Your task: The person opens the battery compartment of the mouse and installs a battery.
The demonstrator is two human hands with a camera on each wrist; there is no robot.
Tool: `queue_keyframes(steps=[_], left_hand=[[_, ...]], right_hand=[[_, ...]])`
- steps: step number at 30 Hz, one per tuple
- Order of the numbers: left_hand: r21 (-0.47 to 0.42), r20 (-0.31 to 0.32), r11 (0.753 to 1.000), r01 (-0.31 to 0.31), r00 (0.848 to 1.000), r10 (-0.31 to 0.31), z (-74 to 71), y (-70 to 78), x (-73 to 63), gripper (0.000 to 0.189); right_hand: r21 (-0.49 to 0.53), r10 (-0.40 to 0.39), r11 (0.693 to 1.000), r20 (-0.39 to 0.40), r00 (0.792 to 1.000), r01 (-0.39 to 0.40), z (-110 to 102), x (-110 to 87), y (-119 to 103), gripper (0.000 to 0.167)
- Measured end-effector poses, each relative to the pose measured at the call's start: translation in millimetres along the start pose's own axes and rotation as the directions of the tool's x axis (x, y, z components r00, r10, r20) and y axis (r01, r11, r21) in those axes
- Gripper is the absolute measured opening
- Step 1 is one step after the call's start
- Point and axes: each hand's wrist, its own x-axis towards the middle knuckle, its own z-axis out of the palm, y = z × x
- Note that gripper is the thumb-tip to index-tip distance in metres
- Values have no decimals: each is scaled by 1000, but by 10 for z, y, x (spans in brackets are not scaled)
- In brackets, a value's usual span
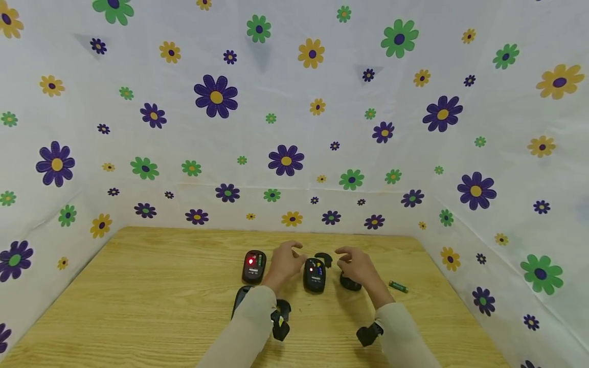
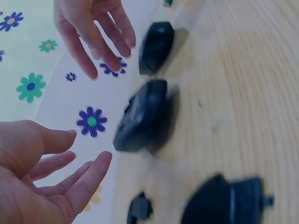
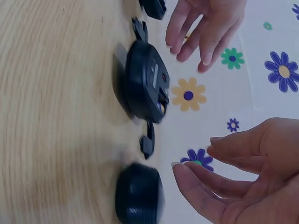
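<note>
An upturned black computer mouse lies between my hands with its battery bay uncovered and a red light glowing. My left hand hovers just left of it, fingers loosely bent and holding nothing. On the other side, my right hand hangs over a dark mouse, its fingers curved, and the right wrist view shows a gap between them and that mouse. A small black battery cover lies behind the middle mouse. Left of my left hand is another upturned mouse, lit red, with a green battery inside.
A loose green battery lies right of my right hand. Another black mouse is partly hidden by my left sleeve. Beside that sleeve is a black piece. A flowered white cloth surrounds the wooden table.
</note>
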Motion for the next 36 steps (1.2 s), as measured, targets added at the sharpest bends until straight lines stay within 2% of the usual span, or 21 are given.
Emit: queue_keyframes(steps=[7,17,23,30,36], left_hand=[[10,32,999,-40,999,39,91,193,11,35],[30,79,994,-105,992,102,269,401,-7,35],[58,145,994,-95,986,85,470,446,23,36],[40,217,994,-103,972,92,671,496,0,36],[130,245,983,-133,964,98,853,529,28,37]], right_hand=[[43,13,999,-9,1000,-12,-167,-85,78,37],[56,40,998,-16,999,-39,-265,-108,222,37],[50,59,997,-39,997,-57,-291,-97,304,36],[49,75,996,-34,997,-73,-285,-81,398,36],[25,100,995,-44,994,-99,-260,-87,484,35]])
